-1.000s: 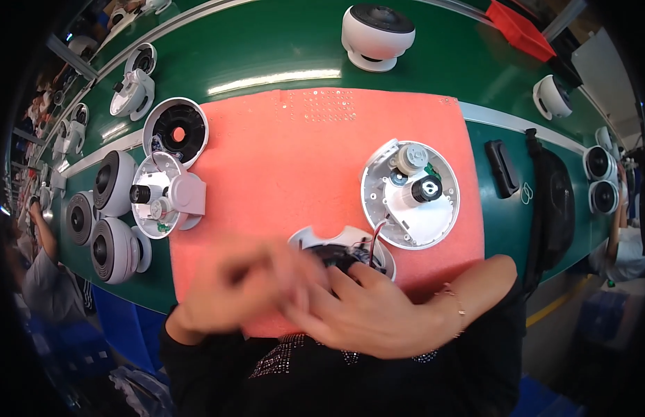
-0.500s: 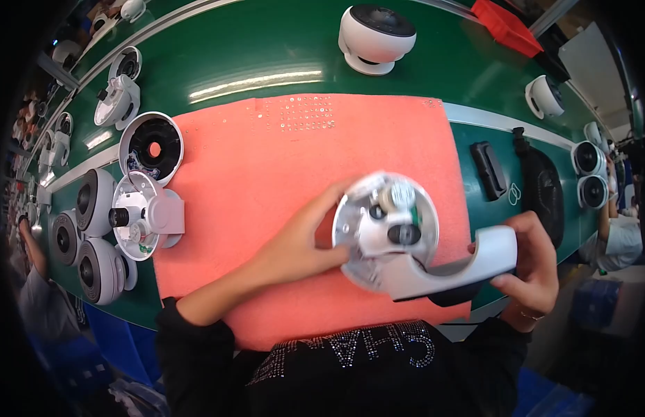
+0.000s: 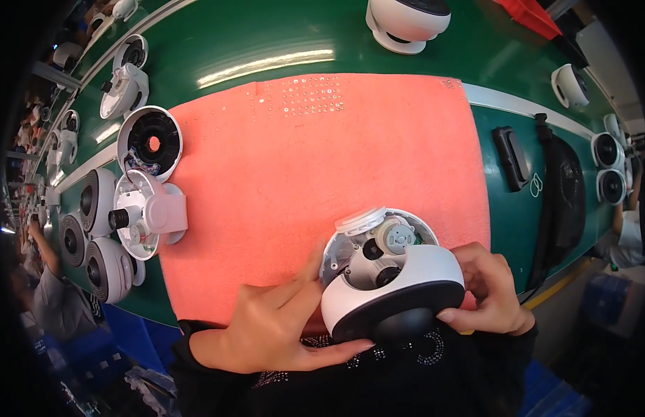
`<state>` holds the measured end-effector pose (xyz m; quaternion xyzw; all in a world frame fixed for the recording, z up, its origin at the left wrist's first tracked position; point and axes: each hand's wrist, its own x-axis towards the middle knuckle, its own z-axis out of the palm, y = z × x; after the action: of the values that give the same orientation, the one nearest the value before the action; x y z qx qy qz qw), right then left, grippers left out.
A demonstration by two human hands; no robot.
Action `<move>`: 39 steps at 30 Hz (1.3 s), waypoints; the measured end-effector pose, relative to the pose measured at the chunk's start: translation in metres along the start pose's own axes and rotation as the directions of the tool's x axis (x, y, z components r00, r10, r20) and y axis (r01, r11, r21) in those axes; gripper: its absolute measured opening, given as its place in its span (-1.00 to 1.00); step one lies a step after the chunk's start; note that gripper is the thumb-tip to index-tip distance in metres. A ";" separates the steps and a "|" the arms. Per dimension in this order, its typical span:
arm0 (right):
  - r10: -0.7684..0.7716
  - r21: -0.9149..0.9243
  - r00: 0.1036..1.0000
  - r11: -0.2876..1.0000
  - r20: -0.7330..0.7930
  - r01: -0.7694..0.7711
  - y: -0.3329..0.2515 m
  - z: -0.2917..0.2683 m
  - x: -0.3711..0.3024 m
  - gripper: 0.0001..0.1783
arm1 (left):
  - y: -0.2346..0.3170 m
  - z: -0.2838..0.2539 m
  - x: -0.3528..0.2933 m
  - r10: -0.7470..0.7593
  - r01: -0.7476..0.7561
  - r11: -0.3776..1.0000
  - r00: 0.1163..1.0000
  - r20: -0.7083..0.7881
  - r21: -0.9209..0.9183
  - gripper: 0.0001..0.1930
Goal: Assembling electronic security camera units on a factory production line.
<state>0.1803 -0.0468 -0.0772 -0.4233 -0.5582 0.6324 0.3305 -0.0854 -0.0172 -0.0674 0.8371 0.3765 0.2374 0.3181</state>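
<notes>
At the near edge of the pink mat (image 3: 322, 160), I hold an opened white fan part between both hands. Its round housing (image 3: 331, 260) shows a silver motor (image 3: 399, 238) and black gears. A curved white stand (image 3: 433, 267) with a dark oval underside covers its near side, that underside tilted toward me. My left hand (image 3: 277, 320) grips the left side, thumb stretched beneath the dark underside and fingers by the housing. On the right, my right hand (image 3: 493, 292) holds the stand, thumb at the underside's edge and fingers behind.
Left of the mat lie an opened fan body (image 3: 162, 208), a black-lined round shell (image 3: 152, 142) and several grey speaker-like fan heads (image 3: 100, 267). A white fan (image 3: 409, 24) stands at the back. Rows of small screws (image 3: 312, 94) dot the mat. A black case (image 3: 510, 158) and dark pouch (image 3: 562, 187) lie right.
The curved stand has swung from the right onto the housing's near side, and the whole part has come closer to me. My left hand has shifted down with its thumb now under the stand.
</notes>
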 end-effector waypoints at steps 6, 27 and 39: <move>-0.082 -0.268 0.993 0.962 -0.086 0.056 -0.012 -0.007 0.030 -0.74 | -0.004 -0.009 0.011 0.039 -0.041 0.976 0.999 0.014 0.215 -0.46; -0.499 -0.776 0.810 0.361 0.309 0.518 -0.031 0.015 0.034 -0.58 | -0.007 -0.018 0.029 -0.129 0.050 0.936 0.969 0.209 0.348 -0.40; -0.413 -0.601 0.762 0.469 0.499 0.647 -0.028 0.002 0.046 -0.54 | -0.004 -0.018 0.032 -0.150 0.049 0.926 0.958 0.246 0.375 -0.42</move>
<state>0.1579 -0.0026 -0.0572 -0.2270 -0.9104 0.2632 0.2245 -0.0793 0.0163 -0.0529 0.8856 0.4094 0.0304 0.2173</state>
